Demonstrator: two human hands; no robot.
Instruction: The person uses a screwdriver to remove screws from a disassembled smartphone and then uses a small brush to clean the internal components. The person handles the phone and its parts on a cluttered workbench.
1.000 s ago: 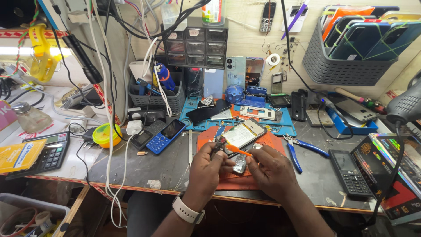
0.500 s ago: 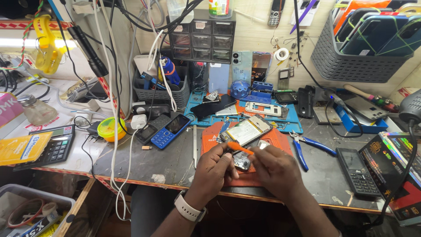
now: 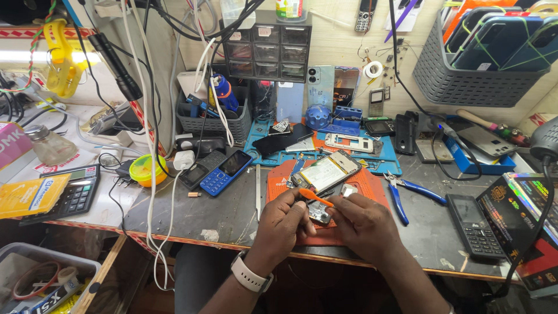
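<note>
On orange mat (image 3: 372, 183) — left hand (image 3: 283, 224) pinches orange pry tool (image 3: 315, 197), right hand (image 3: 363, 224) grips small phone part (image 3: 319, 215); grey basket (image 3: 474, 81) holds phone cases (image 3: 494, 43).

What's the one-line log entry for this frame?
left hand: holds thin orange plastic pry tool | right hand: steadies small metal phone part | surface: orange rubber mat

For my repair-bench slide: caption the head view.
Left hand works an orange pry tool on a small phone part steadied by right hand over an orange mat.
</note>
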